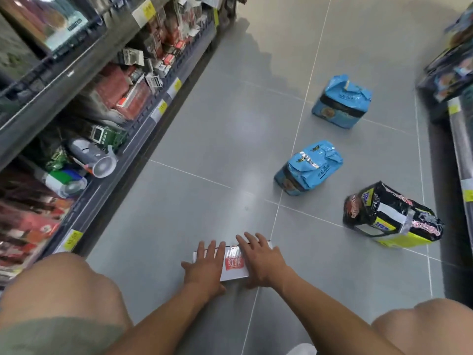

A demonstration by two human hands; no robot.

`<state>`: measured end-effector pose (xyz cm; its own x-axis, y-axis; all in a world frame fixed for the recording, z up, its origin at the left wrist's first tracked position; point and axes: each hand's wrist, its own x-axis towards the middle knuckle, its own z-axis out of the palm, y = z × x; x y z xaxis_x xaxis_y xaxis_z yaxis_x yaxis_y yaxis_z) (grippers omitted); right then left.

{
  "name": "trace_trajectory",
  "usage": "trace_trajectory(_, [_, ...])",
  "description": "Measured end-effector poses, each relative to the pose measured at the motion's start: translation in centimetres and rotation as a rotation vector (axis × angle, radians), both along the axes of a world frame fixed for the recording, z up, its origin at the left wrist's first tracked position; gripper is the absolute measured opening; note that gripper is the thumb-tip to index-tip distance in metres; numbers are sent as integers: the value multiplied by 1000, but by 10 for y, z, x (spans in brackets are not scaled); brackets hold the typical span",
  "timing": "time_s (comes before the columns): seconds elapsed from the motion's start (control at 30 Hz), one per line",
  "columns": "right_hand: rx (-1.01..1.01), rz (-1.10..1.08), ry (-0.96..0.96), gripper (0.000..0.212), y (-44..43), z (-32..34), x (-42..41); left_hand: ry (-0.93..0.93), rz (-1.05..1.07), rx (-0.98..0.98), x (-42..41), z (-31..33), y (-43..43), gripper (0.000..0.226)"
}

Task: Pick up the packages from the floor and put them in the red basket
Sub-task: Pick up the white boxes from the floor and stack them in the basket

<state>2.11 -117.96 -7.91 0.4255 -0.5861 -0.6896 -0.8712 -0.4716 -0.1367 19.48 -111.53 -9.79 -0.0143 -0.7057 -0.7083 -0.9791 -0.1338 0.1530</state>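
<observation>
Grey tiled shop floor (204, 149): white red-labelled box (234, 265) at 6 o'clock, left hand (204, 263) and right hand (262, 262) laid flat on it, fingers straight, clasping nothing; advisable to hook fingertips under both ends before lifting; nearer blue package (308, 167) at 2 o'clock; red basket unseen.

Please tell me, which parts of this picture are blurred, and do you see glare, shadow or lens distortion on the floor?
Head view: left shelves smeared by motion blur; left hand, right hand and the white box under them fairly sharp; floor shows a pale glare patch mid-aisle, a jagged shadow farther off, slightly bowed tile seams.
</observation>
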Motion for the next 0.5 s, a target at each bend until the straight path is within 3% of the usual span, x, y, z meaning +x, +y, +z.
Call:
trace_trajectory(0.33, [-119,-33,-10,98,2,-27,4,20,7,-167,4,-35,-4,89])
trace_trajectory(0.5, [-114,-54,-16,87,1,-25,5,36,-25,-175,10,-31,-10,86])
